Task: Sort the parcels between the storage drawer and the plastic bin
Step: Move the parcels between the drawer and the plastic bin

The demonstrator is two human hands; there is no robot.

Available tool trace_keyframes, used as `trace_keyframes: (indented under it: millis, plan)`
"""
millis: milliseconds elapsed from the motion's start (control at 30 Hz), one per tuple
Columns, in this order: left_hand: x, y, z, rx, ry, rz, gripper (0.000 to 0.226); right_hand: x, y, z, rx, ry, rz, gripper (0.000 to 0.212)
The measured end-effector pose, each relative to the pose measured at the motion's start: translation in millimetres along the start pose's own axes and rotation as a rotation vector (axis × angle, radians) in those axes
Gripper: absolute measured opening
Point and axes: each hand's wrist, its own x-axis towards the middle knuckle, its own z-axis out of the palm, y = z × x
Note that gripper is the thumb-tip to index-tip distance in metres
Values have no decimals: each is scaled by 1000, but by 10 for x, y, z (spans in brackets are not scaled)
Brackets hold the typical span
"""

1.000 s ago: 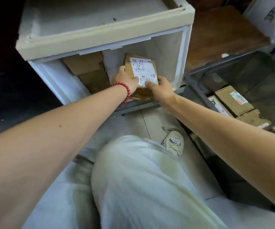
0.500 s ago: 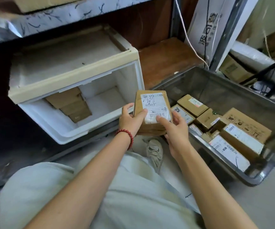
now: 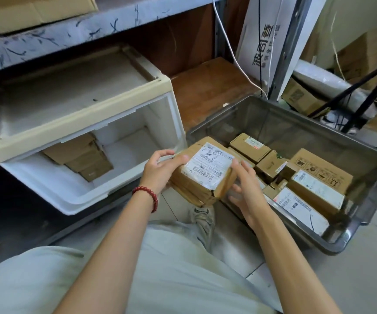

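Leftmost, the white storage drawer (image 3: 53,189) stands pulled open, with a stack of brown boxes (image 3: 80,158) lying in its back left corner. Next, the left hand (image 3: 160,171), a red bead bracelet (image 3: 147,197) on its wrist, grips the left side of a taped cardboard parcel (image 3: 203,175) with a white shipping label, held in the air between drawer and bin. At the parcel's right side, the right hand (image 3: 247,189) rests with fingers spread loosely. Farther right, the grey plastic bin (image 3: 364,223) holds several labelled parcels (image 3: 314,189).
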Motion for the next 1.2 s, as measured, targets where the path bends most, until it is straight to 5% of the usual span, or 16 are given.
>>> trace_keyframes:
  millis: [100, 233, 367, 467, 600, 1033, 1200]
  plan:
    - [3, 39, 92, -7, 0, -9, 41, 26, -12, -86, 58, 1, 1, 47]
    - [50, 60, 158, 3, 64, 4, 61, 36, -20, -141, 113, 12, 1, 38]
    - [64, 88, 174, 17, 8, 70, 35, 53, -30, -164, 80, 90, 20, 27]
    - [70, 89, 188, 40, -45, 113, 18, 58, -51, -173, 110, 160, 42, 35]
    - [50, 66, 225, 107, -96, 165, 39, 26, -82, -178, 117, 202, 1, 35]
    - [16, 79, 204, 141, -54, 167, 42, -33, -156, -129, -63, 92, -164, 58]
    - [14, 56, 175, 168, -79, 177, 23, -30, -172, -121, -34, 181, -189, 66]
